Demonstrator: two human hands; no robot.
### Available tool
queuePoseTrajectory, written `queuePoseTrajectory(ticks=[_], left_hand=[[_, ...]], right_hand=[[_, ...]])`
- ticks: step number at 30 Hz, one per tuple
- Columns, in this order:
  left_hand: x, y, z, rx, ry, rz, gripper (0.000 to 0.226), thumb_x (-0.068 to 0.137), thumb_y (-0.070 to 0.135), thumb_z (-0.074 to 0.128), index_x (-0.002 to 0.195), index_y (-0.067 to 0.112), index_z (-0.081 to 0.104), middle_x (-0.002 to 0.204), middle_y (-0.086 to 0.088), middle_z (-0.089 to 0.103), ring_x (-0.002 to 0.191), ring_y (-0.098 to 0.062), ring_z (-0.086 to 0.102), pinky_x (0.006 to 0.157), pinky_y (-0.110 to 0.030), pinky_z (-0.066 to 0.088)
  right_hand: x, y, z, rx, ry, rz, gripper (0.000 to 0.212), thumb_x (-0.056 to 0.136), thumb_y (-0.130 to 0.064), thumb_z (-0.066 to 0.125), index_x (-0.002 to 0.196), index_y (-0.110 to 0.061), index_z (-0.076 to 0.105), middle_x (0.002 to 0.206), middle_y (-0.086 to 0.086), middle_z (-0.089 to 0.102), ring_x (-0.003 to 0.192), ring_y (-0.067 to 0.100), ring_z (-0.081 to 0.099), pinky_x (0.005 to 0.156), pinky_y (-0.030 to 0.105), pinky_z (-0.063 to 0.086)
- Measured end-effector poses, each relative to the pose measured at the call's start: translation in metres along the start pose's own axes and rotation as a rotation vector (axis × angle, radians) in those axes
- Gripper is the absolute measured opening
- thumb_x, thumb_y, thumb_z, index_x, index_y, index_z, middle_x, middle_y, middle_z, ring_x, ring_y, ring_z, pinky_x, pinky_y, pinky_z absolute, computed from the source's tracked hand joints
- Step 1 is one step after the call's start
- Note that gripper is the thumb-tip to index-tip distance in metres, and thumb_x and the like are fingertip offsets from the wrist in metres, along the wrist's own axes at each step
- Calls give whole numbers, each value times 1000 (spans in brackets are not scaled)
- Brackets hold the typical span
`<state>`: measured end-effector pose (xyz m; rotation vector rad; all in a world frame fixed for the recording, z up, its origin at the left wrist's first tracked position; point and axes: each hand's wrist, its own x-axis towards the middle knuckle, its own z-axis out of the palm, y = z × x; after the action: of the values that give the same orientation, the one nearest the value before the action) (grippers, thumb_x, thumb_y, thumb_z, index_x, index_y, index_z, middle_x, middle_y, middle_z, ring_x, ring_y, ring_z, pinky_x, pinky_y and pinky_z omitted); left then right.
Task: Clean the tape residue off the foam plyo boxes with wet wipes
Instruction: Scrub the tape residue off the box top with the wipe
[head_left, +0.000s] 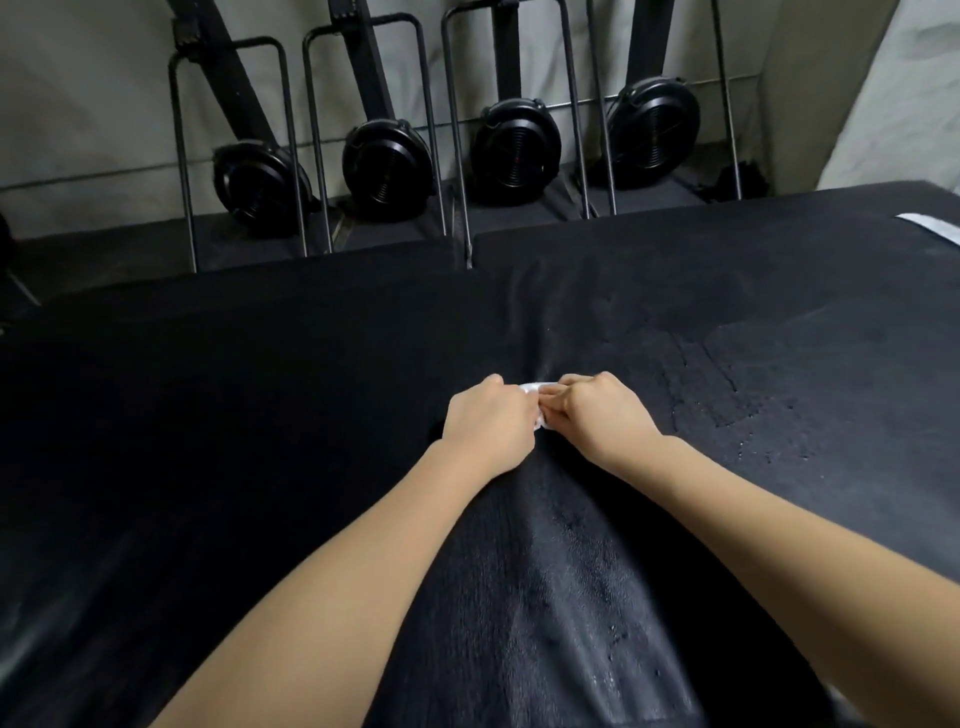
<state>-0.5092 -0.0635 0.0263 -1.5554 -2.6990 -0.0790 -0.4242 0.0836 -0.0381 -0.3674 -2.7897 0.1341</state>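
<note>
Two black foam plyo boxes sit side by side, the left box (208, 415) and the right box (753, 322), meeting at a seam in the middle. My left hand (491, 423) and my right hand (602, 413) are together over that seam, fingers curled, both pinching a small white wet wipe (535, 388) between them. Most of the wipe is hidden by my fingers. The right box's top shows wet streaks and rough residue marks (727, 395).
A white strip of tape (930, 224) lies at the far right edge of the right box. Behind the boxes, several black fan-wheel exercise machines (387, 166) with metal frames stand against a grey wall. The near surface between my forearms is wet.
</note>
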Motion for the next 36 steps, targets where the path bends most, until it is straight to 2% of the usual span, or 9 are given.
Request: queuePoseTrajectory(ticks=[3, 6, 11, 14, 18, 23, 29, 33, 36], left_hand=[[-8, 5, -5, 0, -17, 9, 25, 101, 28, 44, 113, 25, 66, 82, 9, 42, 99, -15, 49, 65, -32, 35], [-41, 14, -9, -2, -4, 36, 28, 103, 30, 43, 118, 26, 66, 82, 9, 38, 85, -15, 42, 67, -31, 38], [-95, 30, -10, 8, -5, 71, 27, 104, 33, 42, 119, 29, 64, 70, 12, 26, 78, -12, 34, 65, -29, 35], [-123, 40, -7, 17, 11, 83, 26, 102, 35, 44, 116, 28, 65, 79, 7, 37, 76, -13, 35, 64, -29, 35], [-138, 43, 1, -12, -3, 73, 27, 101, 37, 45, 122, 27, 60, 90, 3, 38, 71, -14, 36, 63, -29, 33], [-117, 36, -2, -85, -62, 29, 31, 102, 33, 44, 130, 30, 56, 93, 3, 38, 65, -13, 31, 65, -31, 38], [-118, 42, -12, -29, -72, 13, 24, 101, 28, 45, 114, 22, 65, 91, 3, 40, 74, -15, 33, 67, -31, 39], [-154, 44, -17, -19, -79, 82, 21, 101, 29, 46, 112, 26, 63, 90, 2, 40, 68, -13, 31, 65, -31, 37], [-186, 49, -15, -2, -87, 124, 20, 101, 32, 44, 115, 30, 59, 90, 2, 37, 67, -14, 34, 62, -30, 33]], right_hand=[[-6, -5, 1, -21, -15, 23, 36, 101, -32, 40, 93, -25, 75, 87, -3, 70, 82, 19, 62, 71, 30, 35], [-34, -10, -1, 15, -13, 4, 45, 97, -41, 29, 92, -28, 73, 92, -8, 70, 83, 15, 61, 72, 30, 42], [-97, -36, -20, 122, 75, -90, 22, 99, -26, 56, 88, -22, 74, 85, -13, 70, 77, 10, 57, 65, 27, 35], [-121, -43, -20, 80, -5, -57, 37, 99, -39, 41, 94, -27, 75, 96, -12, 72, 85, 8, 60, 73, 31, 47], [-137, -47, -23, -10, -34, -101, 43, 100, -42, 32, 94, -28, 73, 103, -11, 72, 92, 8, 61, 75, 35, 48], [-109, -48, -24, -117, -75, -87, 31, 101, -37, 40, 93, -29, 69, 105, -11, 71, 90, 13, 59, 71, 33, 45], [-110, -57, -30, -84, -17, -76, 27, 98, -30, 47, 83, -26, 69, 84, -9, 69, 81, 17, 60, 64, 31, 31], [-150, -70, -45, -17, -40, -82, 40, 101, -43, 30, 84, -29, 64, 85, -12, 64, 84, 7, 54, 68, 28, 26], [-185, -85, -52, -75, -52, -135, 36, 103, -44, 33, 84, -31, 61, 85, -14, 59, 85, 4, 51, 66, 28, 29]])
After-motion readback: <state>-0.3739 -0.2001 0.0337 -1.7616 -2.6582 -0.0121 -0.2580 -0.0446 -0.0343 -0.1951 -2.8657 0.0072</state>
